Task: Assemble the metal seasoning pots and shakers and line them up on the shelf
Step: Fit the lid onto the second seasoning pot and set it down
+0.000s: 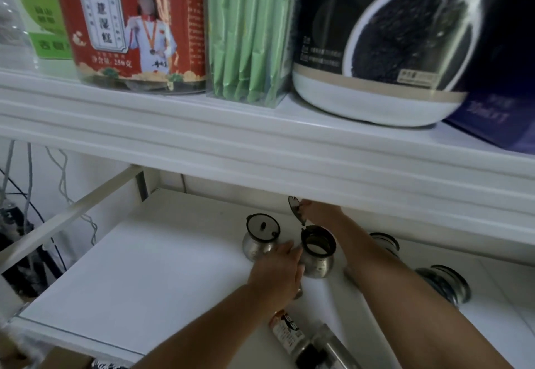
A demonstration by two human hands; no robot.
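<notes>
Right grip, half tucked under the upper shelf's edge, pinches the dark lid by its rim. The lid stands tilted up and looks joined at its low end to the collar of the open pot. Left grip grasps that pot's steel belly from the side and holds it upright on the white lower shelf. Step in hand, as judged: fitting the lid to this pot. Next move calls for swinging the lid down square onto the black collar while the left keeps the pot from turning. Just beside it on the left stands a lidded pot, apart. To the right, behind the right forearm, two more steel pots, the nearer one seemingly tipped. A labelled bottle and a glass grinder lie near the front edge. Low overhang crowds the lid's swing.
</notes>
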